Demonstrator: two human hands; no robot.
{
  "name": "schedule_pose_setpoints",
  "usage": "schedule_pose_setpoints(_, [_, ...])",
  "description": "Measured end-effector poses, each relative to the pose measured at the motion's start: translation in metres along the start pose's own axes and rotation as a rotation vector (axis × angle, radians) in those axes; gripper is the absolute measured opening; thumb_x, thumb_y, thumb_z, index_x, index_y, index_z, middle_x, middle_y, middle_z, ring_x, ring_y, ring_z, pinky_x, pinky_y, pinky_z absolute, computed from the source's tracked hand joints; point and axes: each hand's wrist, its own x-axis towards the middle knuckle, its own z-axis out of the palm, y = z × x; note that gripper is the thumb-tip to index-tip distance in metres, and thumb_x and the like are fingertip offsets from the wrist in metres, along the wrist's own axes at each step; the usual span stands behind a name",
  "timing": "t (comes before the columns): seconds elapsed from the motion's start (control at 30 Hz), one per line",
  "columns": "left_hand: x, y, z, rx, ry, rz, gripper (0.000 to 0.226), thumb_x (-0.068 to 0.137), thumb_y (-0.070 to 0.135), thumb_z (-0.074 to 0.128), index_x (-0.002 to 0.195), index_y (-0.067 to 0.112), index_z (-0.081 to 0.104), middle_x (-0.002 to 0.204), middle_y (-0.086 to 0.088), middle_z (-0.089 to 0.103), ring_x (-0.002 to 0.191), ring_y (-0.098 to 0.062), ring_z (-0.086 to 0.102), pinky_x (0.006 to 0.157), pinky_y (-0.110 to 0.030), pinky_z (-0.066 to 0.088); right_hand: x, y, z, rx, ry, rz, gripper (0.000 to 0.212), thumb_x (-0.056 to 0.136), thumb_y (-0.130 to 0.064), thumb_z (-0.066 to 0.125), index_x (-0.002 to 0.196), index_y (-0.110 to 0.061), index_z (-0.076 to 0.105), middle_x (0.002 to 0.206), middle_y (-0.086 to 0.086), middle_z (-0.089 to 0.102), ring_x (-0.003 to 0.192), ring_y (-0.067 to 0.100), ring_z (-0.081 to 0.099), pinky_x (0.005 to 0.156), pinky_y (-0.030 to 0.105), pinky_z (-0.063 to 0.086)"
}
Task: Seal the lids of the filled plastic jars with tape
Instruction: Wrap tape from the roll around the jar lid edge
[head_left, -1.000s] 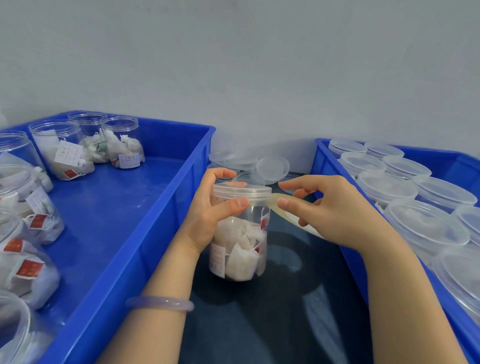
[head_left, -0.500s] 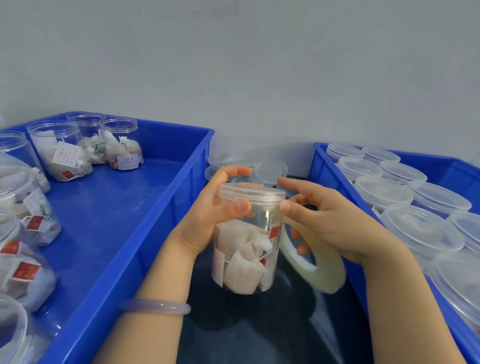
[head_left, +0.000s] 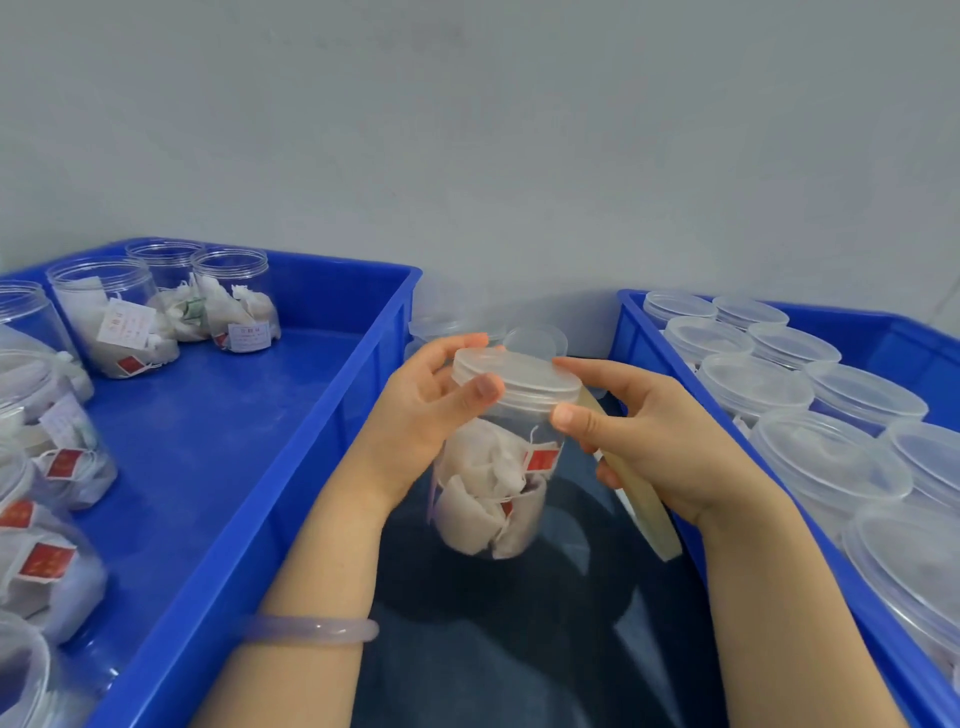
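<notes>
A clear plastic jar (head_left: 493, 493) filled with white tea bags and red tags is held tilted above the dark surface between two blue crates. Its translucent lid (head_left: 514, 376) is on. My left hand (head_left: 423, 410) grips the jar's upper part, thumb on the lid's rim. My right hand (head_left: 649, 436) holds a roll of pale tape (head_left: 644, 499) in its curled fingers while its thumb and forefinger press at the lid's right edge. Whether tape sticks to the lid I cannot tell.
The blue crate on the left (head_left: 291, 467) holds several open filled jars (head_left: 234, 306). The blue crate on the right (head_left: 639, 332) is packed with several lidded jars (head_left: 826, 467). Loose lids (head_left: 535, 340) lie behind the held jar by the grey wall.
The jar has tipped toward me and turned in my hands. My right hand with the tape roll has come up against the lid's right edge.
</notes>
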Motion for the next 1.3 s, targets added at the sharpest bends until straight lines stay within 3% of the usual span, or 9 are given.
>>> schedule_pose_setpoints(0.1, [0.001,0.004,0.005,0.19,0.017,0.002,0.107,0.032,0.084,0.071,0.126,0.038,0.047,0.122,0.016,0.057,0.109,0.004,0.057,0.084,-0.014,0.05,0.001,-0.003,0.003,-0.043,0.044,-0.015,0.072,0.041,-0.065,0.071,0.11,-0.047,0.06,0.109,-0.017,0.06,0.056,0.001,0.059,0.05,0.019,0.047])
schedule_pose_setpoints(0.4, [-0.005,0.007,0.004,-0.059,0.053,-0.012,0.117,0.025,0.08,0.075,0.122,0.017,0.058,0.113,-0.002,0.069,0.105,-0.014,0.066,0.083,-0.026,0.055,-0.008,-0.013,-0.004,-0.094,-0.101,-0.003,0.083,0.041,-0.057,0.071,0.121,-0.038,0.059,0.077,-0.024,0.059,0.045,0.0,0.055,0.049,0.015,0.045])
schedule_pose_setpoints(0.57, [0.002,0.006,0.0,-0.299,0.195,0.011,0.018,0.072,0.036,0.076,0.065,0.02,0.073,0.066,0.004,0.069,0.058,-0.009,0.064,0.051,-0.02,0.05,-0.015,-0.016,-0.014,-0.097,-0.073,-0.02,0.055,0.055,-0.052,0.078,0.107,-0.036,0.07,0.074,-0.024,0.066,0.05,0.007,0.06,0.052,0.02,0.048])
schedule_pose_setpoints(0.63, [0.004,-0.012,0.035,-0.23,0.223,-0.018,0.013,0.083,0.015,0.067,0.072,0.011,0.07,0.063,0.007,0.067,0.057,-0.006,0.063,0.053,-0.018,0.049,-0.009,-0.011,0.005,-0.075,-0.06,-0.09,0.019,0.077,-0.035,0.075,0.096,-0.03,0.074,0.085,-0.016,0.072,0.067,0.005,0.067,0.061,0.02,0.051])
schedule_pose_setpoints(0.73, [0.004,-0.047,0.071,-0.359,0.434,-0.123,0.033,0.098,0.024,0.048,0.074,0.002,0.054,0.068,0.006,0.056,0.064,0.001,0.056,0.072,-0.02,0.048,0.007,-0.006,0.046,-0.3,-0.146,-0.099,0.014,0.091,-0.03,0.057,0.089,-0.026,0.071,0.086,-0.011,0.073,0.082,0.002,0.066,0.079,0.025,0.051])
schedule_pose_setpoints(0.87, [0.013,-0.054,0.066,-0.598,0.524,-0.234,0.038,0.093,0.041,0.056,0.059,0.025,0.061,0.056,0.004,0.06,0.052,-0.007,0.062,0.047,-0.016,0.047,0.024,0.0,0.038,-0.321,-0.141,0.02,0.014,0.09,-0.036,0.057,0.09,-0.036,0.071,0.083,-0.023,0.07,0.079,-0.008,0.063,0.071,0.019,0.047])
schedule_pose_setpoints(1.0, [0.02,-0.048,0.07,-0.484,0.466,-0.303,0.029,0.072,0.058,0.062,0.062,0.03,0.059,0.051,0.008,0.059,0.053,-0.009,0.062,0.05,-0.019,0.049,0.025,0.01,0.031,-0.16,-0.104,-0.01,0.016,0.091,-0.034,0.057,0.098,-0.036,0.072,0.086,-0.015,0.073,0.082,0.002,0.068,0.079,0.026,0.053])
schedule_pose_setpoints(1.17, [0.038,-0.035,0.059,-0.571,0.891,-0.34,0.043,0.095,0.049,0.044,0.066,0.019,0.036,0.052,0.005,0.037,0.041,-0.01,0.032,0.039,-0.02,0.027,0.025,0.022,0.023,0.034,0.183,-0.029,0.014,0.09,-0.022,0.063,0.102,-0.024,0.069,0.11,-0.02,0.061,0.058,-0.003,0.061,0.057,0.008,0.046])
schedule_pose_setpoints(1.3, [0.027,0.007,0.051,-0.524,0.978,-0.161,0.044,0.1,0.042,0.035,0.064,0.017,0.035,0.055,0.002,0.037,0.046,-0.013,0.031,0.043,-0.023,0.026,0.023,0.03,0.024,0.047,0.27,-0.071,0.014,0.09,-0.025,0.061,0.099,-0.034,0.067,0.127,-0.016,0.055,0.102,0.01,0.062,0.093,0.032,0.051])
